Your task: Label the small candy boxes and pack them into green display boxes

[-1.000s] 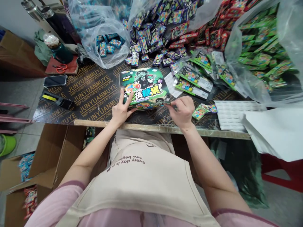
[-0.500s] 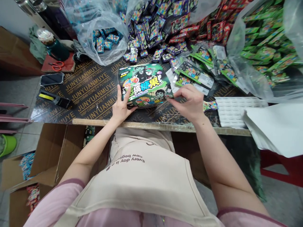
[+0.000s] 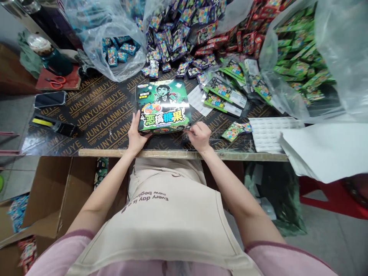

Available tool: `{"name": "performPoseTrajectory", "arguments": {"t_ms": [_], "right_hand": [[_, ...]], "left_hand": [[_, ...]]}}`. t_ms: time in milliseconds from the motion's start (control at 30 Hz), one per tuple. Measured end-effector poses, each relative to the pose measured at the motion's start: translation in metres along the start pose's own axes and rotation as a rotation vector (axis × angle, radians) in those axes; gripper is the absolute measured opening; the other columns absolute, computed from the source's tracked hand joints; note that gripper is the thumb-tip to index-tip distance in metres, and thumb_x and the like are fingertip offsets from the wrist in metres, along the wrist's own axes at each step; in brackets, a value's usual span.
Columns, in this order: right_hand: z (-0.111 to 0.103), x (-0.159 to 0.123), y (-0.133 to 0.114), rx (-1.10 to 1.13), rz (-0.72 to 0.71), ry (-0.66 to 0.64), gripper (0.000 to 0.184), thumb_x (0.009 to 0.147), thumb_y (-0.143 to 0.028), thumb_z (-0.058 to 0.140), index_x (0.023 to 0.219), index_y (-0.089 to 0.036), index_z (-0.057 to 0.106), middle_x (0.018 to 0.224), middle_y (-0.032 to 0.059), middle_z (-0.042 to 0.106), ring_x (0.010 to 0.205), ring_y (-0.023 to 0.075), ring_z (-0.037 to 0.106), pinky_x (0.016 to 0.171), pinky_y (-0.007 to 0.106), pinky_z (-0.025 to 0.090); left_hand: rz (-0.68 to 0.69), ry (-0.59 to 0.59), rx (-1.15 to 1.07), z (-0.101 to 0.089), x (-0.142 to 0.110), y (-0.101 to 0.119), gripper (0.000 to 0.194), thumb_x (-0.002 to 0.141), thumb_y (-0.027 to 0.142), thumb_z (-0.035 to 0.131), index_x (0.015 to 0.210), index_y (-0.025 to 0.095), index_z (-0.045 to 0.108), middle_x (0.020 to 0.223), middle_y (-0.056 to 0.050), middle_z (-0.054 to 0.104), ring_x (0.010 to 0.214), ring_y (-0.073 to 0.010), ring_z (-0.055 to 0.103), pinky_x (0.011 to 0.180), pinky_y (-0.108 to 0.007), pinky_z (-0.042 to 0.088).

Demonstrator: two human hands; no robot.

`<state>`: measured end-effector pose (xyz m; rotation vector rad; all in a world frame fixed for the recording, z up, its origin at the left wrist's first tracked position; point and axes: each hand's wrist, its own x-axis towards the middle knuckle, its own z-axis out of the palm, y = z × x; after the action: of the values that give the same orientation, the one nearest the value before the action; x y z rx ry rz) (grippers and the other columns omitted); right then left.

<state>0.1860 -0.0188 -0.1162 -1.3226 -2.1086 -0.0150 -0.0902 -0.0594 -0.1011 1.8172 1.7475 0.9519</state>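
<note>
A green and black candy box [image 3: 163, 100] with a cartoon vampire on its lid lies on the dark printed plywood table [image 3: 103, 115], close to the front edge. My left hand [image 3: 136, 132] grips its front left corner, fingers along the side and thumb at the front face. At the front right corner, my right hand [image 3: 199, 135] pinches the lower edge with fingers curled in. The lid looks closed, so the inside is hidden. To the right of the box lie flat green candy packets [image 3: 225, 94] and a small green sachet [image 3: 232, 131].
Behind the box are piles of purple sachets [image 3: 169, 42], red sachets [image 3: 247, 40] and bagged green packets [image 3: 304, 57]. At left sit a tape dispenser [image 3: 54, 125], a phone [image 3: 50, 99] and scissors [image 3: 56, 82]. White sheets [image 3: 313, 149] overhang the right edge. An open carton [image 3: 47, 191] stands below.
The box's front flap has folded down out of sight, and the box sits straighter. My right hand has moved left and curled at the front right corner. The view has shifted.
</note>
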Motion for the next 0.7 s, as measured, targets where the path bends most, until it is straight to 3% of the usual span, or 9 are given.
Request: {"name": "performPoseTrajectory", "arguments": {"t_ms": [133, 200, 300, 400, 500, 600, 700], "right_hand": [[0.014, -0.008, 0.004, -0.041, 0.055, -0.048, 0.045, 0.092, -0.051, 0.044, 0.057, -0.023, 0.046, 0.059, 0.0042, 0.050, 0.061, 0.0200, 0.049, 0.060, 0.033, 0.037], [0.007, -0.008, 0.005, -0.066, 0.075, -0.038, 0.042, 0.088, -0.056, 0.049, 0.064, -0.022, 0.054, 0.067, 0.0069, 0.056, 0.069, 0.0225, 0.054, 0.066, 0.035, 0.042], [-0.015, 0.007, 0.002, -0.104, 0.085, 0.006, 0.047, 0.080, -0.063, 0.058, 0.099, -0.020, 0.064, 0.107, 0.0158, 0.063, 0.106, 0.0323, 0.056, 0.088, 0.046, 0.042], [-0.033, 0.031, -0.002, -0.044, -0.097, -0.188, 0.054, 0.085, -0.049, 0.058, 0.133, -0.026, 0.049, 0.143, 0.0126, 0.045, 0.137, 0.0335, 0.034, 0.107, 0.054, 0.028], [-0.033, 0.044, -0.004, 0.047, -0.312, -0.426, 0.056, 0.092, -0.029, 0.050, 0.145, -0.030, 0.034, 0.151, 0.0048, 0.038, 0.144, 0.0268, 0.024, 0.115, 0.055, 0.017], [-0.024, 0.037, -0.004, 0.079, -0.345, -0.463, 0.056, 0.095, -0.022, 0.041, 0.149, -0.027, 0.027, 0.152, 0.0041, 0.036, 0.146, 0.0240, 0.019, 0.117, 0.055, 0.012], [-0.021, 0.027, 0.000, 0.114, -0.283, -0.444, 0.054, 0.097, -0.033, 0.039, 0.149, -0.026, 0.027, 0.153, 0.0060, 0.034, 0.146, 0.0259, 0.018, 0.117, 0.058, 0.008]], "left_hand": [[0.002, 0.050, 0.024, -0.002, -0.005, 0.003, 0.084, 0.078, 0.049, 0.066, 0.149, 0.027, 0.027, 0.159, -0.013, 0.017, 0.141, -0.0341, 0.029, 0.099, -0.047, 0.048], [0.042, 0.049, 0.142, -0.010, -0.003, 0.014, 0.086, 0.075, 0.047, 0.070, 0.148, 0.027, 0.029, 0.160, -0.012, 0.009, 0.144, -0.0359, 0.021, 0.108, -0.053, 0.037], [0.168, -0.046, 0.353, -0.026, 0.011, 0.038, 0.095, 0.066, 0.043, 0.078, 0.148, 0.028, 0.031, 0.161, -0.009, 0.001, 0.146, -0.0400, 0.000, 0.114, -0.063, 0.011], [0.314, -0.272, 0.476, -0.033, 0.028, 0.054, 0.091, 0.071, 0.037, 0.075, 0.149, 0.032, 0.027, 0.161, -0.006, 0.007, 0.146, -0.0403, -0.003, 0.111, -0.069, 0.000], [0.363, -0.428, 0.542, -0.028, 0.035, 0.056, 0.080, 0.083, 0.028, 0.062, 0.150, 0.033, 0.020, 0.160, -0.005, 0.010, 0.146, -0.0383, -0.002, 0.110, -0.071, 0.004], [0.371, -0.461, 0.554, -0.023, 0.032, 0.050, 0.076, 0.085, 0.024, 0.057, 0.151, 0.031, 0.020, 0.160, -0.006, 0.011, 0.146, -0.0372, -0.005, 0.110, -0.070, 0.007], [0.352, -0.429, 0.425, -0.026, 0.032, 0.040, 0.079, 0.080, 0.038, 0.065, 0.149, 0.031, 0.027, 0.160, -0.007, 0.013, 0.147, -0.0364, -0.002, 0.112, -0.066, -0.001]]}}
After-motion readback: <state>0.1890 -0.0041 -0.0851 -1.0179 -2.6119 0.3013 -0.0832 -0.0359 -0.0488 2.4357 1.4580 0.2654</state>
